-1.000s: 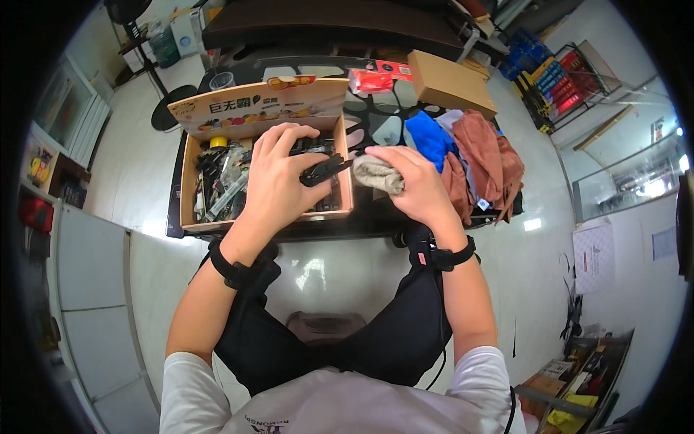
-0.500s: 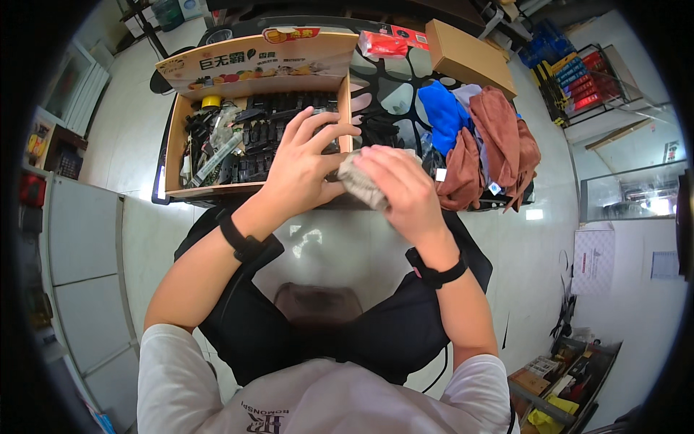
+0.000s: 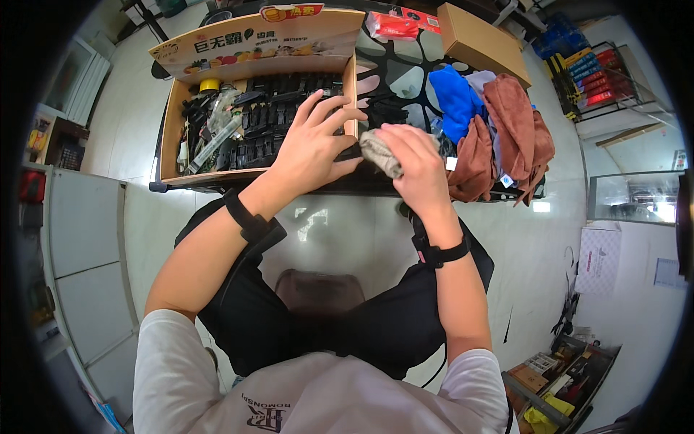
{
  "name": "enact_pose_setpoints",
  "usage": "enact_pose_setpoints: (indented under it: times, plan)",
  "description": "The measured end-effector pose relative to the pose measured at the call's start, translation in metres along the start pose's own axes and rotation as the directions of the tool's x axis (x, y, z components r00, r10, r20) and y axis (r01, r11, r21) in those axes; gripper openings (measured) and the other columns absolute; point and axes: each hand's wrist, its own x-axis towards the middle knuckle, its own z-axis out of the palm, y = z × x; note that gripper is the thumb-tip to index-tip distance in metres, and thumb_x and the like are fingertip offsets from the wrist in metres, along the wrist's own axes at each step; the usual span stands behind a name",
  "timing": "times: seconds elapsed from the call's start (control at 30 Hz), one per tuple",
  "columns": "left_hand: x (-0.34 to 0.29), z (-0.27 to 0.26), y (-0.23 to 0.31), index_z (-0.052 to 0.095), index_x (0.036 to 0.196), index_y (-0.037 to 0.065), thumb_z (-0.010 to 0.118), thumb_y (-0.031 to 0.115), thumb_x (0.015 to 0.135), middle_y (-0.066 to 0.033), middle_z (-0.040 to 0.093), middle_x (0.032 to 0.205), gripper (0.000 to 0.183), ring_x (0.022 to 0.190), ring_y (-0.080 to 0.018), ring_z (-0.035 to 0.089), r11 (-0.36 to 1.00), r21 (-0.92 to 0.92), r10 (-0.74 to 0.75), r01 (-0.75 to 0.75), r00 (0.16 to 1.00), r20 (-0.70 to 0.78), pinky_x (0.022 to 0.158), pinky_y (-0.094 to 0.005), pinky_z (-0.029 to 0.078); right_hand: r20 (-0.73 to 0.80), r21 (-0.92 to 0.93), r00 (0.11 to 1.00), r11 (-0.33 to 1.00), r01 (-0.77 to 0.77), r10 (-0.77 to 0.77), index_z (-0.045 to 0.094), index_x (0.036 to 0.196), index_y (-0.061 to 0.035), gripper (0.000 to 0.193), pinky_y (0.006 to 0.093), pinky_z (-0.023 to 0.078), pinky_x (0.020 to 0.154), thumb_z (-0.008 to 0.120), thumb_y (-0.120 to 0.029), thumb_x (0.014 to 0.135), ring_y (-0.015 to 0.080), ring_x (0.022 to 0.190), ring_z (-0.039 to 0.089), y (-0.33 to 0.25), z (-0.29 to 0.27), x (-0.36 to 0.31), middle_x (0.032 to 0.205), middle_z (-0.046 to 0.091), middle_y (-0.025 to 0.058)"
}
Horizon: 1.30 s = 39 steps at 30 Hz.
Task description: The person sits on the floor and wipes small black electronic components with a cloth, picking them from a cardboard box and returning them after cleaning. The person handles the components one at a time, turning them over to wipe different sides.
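My right hand is closed round a crumpled grey-beige cloth beside the box's right front corner. Close to its left, my left hand hovers over that corner with its fingers spread and thumb apart, and I make out nothing held in it. Below the left hand, an open cardboard display box with a printed back panel holds rows of small black parts. Clear plastic bags and loose pieces lie in the box's left part, with a yellow roll behind them. The left palm and fingers hide the box's right front part.
Brown cloths and a blue cloth are heaped at the table's right. Behind them lies a closed cardboard box, with a red packet to its left. The table has a black-and-white pattern. A stool shows below.
The right hand with the cloth has drawn slightly away from the left hand, widening the gap. The left hand's fingers have spread more. The whole view has shifted a little.
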Motion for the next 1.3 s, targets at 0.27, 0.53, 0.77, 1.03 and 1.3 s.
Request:
enact_pose_setpoints:
  times: [0.27,0.53,0.77,1.03,1.3]
  plan:
    - [0.002,0.001,-0.004,0.085,0.099,0.011,0.083,0.024,0.077,-0.0011,0.066,0.144,0.025,0.152,-0.0279,0.049,0.981,0.174,-0.071,0.085,0.994,-0.082,0.138,-0.0607,0.022,-0.123,0.130,0.983,0.979,0.154,-0.138,0.075,0.133,-0.0059,0.061,0.0483,0.056,0.112,0.083,0.006,0.074,0.0363,0.128,0.070,-0.028,0.021,0.009,0.136,0.073,0.0109]
    - [0.002,-0.005,-0.010,0.086,0.103,0.011,0.090,0.024,0.073,-0.0043,0.067,0.148,0.033,0.154,-0.0324,0.048,0.993,0.065,-0.102,0.103,0.994,-0.030,0.138,-0.0605,0.025,-0.132,0.120,0.990,0.991,0.066,-0.050,0.076,0.130,-0.0051,0.055,0.0483,0.055,0.112,0.083,0.003,0.076,0.0376,0.128,0.069,-0.014,0.016,0.010,0.134,0.074,0.0129]
    - [0.005,-0.016,-0.004,0.087,0.102,0.013,0.093,0.025,0.074,0.0000,0.071,0.143,0.031,0.150,-0.0322,0.053,0.998,0.035,-0.046,0.051,0.988,-0.148,0.136,-0.0634,0.027,-0.096,0.092,0.989,0.990,-0.106,0.115,0.075,0.134,-0.0049,0.063,0.0496,0.055,0.112,0.078,0.009,0.072,0.0392,0.129,0.068,0.009,0.016,0.006,0.140,0.073,0.0147]
    - [-0.001,-0.003,-0.009,0.085,0.097,0.013,0.093,0.025,0.071,-0.0004,0.069,0.143,0.030,0.150,-0.0298,0.051,0.998,0.058,-0.024,0.030,0.995,-0.095,0.137,-0.0618,0.026,-0.020,0.127,0.994,0.986,0.108,-0.107,0.074,0.134,-0.0049,0.069,0.0498,0.054,0.115,0.076,0.014,0.068,0.0392,0.131,0.067,-0.016,0.020,0.004,0.136,0.073,0.0156]
    - [0.004,0.002,-0.005,0.086,0.100,0.015,0.093,0.025,0.067,-0.0003,0.071,0.142,0.035,0.147,-0.0309,0.054,0.994,0.104,-0.020,0.031,0.995,-0.102,0.136,-0.0614,0.028,-0.085,0.175,0.991,0.977,0.120,-0.106,0.076,0.134,-0.0048,0.064,0.0514,0.053,0.115,0.077,0.011,0.071,0.0389,0.132,0.068,-0.018,0.009,0.000,0.137,0.072,0.0164]
